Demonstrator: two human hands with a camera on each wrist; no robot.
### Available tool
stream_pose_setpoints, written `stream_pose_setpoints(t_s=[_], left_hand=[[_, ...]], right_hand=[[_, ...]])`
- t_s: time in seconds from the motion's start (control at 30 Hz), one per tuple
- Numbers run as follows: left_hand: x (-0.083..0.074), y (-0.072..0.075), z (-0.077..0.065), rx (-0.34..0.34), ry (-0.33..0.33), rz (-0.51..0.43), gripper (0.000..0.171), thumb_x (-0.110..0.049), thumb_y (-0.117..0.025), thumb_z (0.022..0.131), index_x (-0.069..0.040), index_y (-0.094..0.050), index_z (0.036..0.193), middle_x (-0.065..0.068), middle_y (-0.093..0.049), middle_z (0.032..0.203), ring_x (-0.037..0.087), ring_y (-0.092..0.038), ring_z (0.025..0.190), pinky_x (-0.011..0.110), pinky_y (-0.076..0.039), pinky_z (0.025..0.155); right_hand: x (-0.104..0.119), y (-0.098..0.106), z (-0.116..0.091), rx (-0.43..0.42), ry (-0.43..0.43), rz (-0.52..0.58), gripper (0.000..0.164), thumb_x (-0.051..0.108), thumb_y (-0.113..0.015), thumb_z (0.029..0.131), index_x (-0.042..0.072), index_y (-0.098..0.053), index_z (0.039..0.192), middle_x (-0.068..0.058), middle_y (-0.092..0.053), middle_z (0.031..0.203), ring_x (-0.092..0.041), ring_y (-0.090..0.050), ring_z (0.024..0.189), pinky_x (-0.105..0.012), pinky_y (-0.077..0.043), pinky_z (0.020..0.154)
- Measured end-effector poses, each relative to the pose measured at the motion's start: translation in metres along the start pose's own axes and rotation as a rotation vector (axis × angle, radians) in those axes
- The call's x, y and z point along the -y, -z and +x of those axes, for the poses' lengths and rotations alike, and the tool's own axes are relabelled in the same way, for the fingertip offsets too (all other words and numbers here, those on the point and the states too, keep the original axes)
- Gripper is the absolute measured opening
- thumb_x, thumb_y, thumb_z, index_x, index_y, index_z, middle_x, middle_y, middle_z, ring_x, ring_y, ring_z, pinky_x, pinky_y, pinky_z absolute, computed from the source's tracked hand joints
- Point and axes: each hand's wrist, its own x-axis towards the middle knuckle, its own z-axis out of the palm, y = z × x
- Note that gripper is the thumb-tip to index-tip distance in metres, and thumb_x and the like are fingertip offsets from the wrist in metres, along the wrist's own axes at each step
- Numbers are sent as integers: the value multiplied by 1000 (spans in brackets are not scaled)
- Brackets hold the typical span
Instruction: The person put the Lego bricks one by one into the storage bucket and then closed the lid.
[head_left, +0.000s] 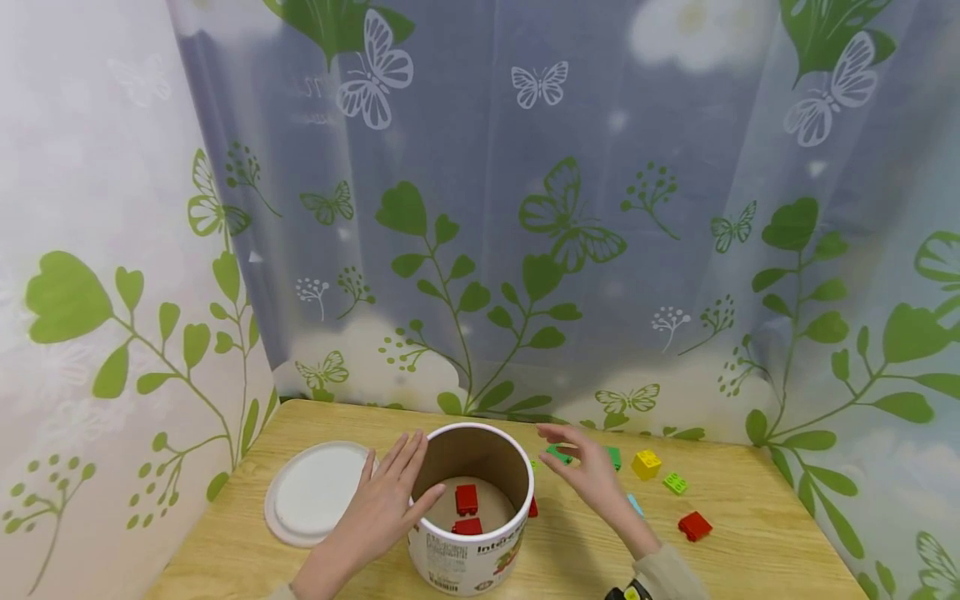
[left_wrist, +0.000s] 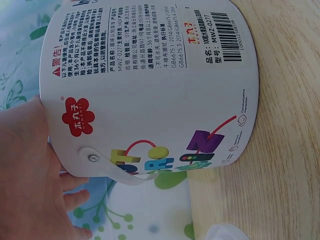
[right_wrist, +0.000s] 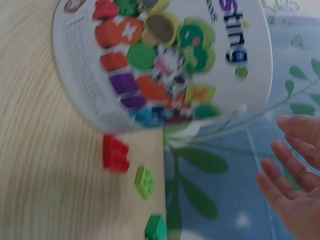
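Observation:
A white printed bucket (head_left: 450, 562) stands upright on the wooden table, its top uncovered. Two red toy bricks lie inside, an upper one (head_left: 467, 499) and a lower one (head_left: 468, 527). My left hand (head_left: 375, 508) is at the bucket's left rim with fingers extended; the left wrist view shows it beside the wall near the handle (left_wrist: 117, 172). To the right of the bucket my right hand (head_left: 588, 475) hovers in the air, fingers loosely spread, holding nothing. Another red brick (right_wrist: 115, 154) sits on the table beside the bucket, partly hidden from the head camera.
Left of the bucket lies a round white lid (head_left: 322, 492). Scattered to the right are a yellow brick (head_left: 646, 464), a lime brick (head_left: 676, 483), a red brick (head_left: 695, 526), green bricks (head_left: 613, 457) and a light-blue piece (head_left: 635, 505). A patterned curtain (head_left: 480, 208) hangs behind the table.

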Motion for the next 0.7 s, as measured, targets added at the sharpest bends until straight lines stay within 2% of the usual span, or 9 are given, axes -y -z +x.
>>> stream_pose_setpoints(t_s=[0.3,0.47,0.6,0.7], left_hand=[[0,0,0,-2,-5,-3,72,-46,-56,102,-1,-38,156,14,-34,162,34,-29,151,68,-15,118],[1,-1,0,-5,-7,-4,72,-46,-56,102,-1,-38,156,14,-34,162,34,-29,151,68,-14,118],[1,-2,0,-8,-8,-6,72,-46,-56,102,-1,-38,156,14,-34,162,34,-28,151,68,-14,118],[2,-2,0,-10,-11,-7,73,-47,-56,102,-1,-38,156,14,-35,162,34,-29,151,69,-15,117]], right_hand=[[-30,26,-19,-59,-112,14,42,9,-73,93,6,-65,134,-14,-68,128,-37,-62,114,-53,-52,96],[-39,42,-31,-77,-205,17,44,10,-72,94,6,-63,137,-15,-67,130,-33,-62,116,-46,-54,97],[-48,57,-42,-84,-277,-36,44,14,-71,96,7,-62,138,-16,-65,132,-33,-60,118,-45,-53,98],[-58,68,-51,-102,-291,-98,44,15,-72,96,4,-61,138,-18,-66,130,-37,-60,118,-48,-53,98]])
